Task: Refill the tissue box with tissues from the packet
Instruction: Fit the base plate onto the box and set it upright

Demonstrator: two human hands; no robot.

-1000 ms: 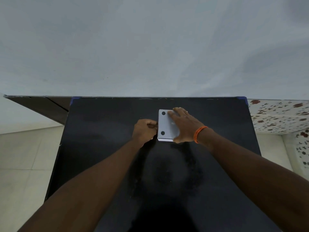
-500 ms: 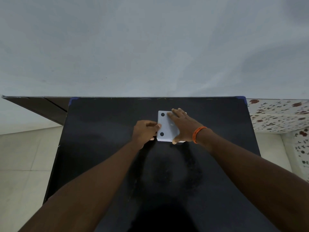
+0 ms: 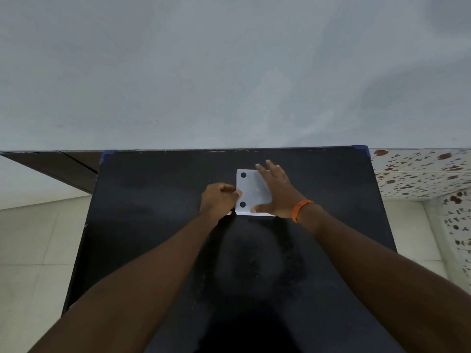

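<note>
Tissue box [image 3: 251, 191], pale grey-white, square, low in profile, was recorded lying flat on the black tabletop [image 3: 158, 225] toward its far edge, with the face bearing two dark round dots along the left side turned upward, judged to be its underside. Right hand [image 3: 276, 194], with an orange band [image 3: 300, 210] at the wrist, was laid across the right part of that face; its grip was spread, palm down, fingers fanned and lifted at the tips beyond the far edge, where half a second earlier they had been pressed flatter and closer together on the panel. Left hand [image 3: 219, 200] was set against the left edge of the box, its grip curled and pinched together at that edge; a small pale sliver was noted below the knuckles, but whether it was a tab, a panel lip or tissue could not be told. Compared with a second earlier, the left hand had been moved from just beside the box into contact with its side. A thin white lip was noted along the near edge of the box. This was judged to indicate that the base panel was being loosened or slid, an early step. No tissue packet was seen in view, so filling was judged not yet begun.
</note>
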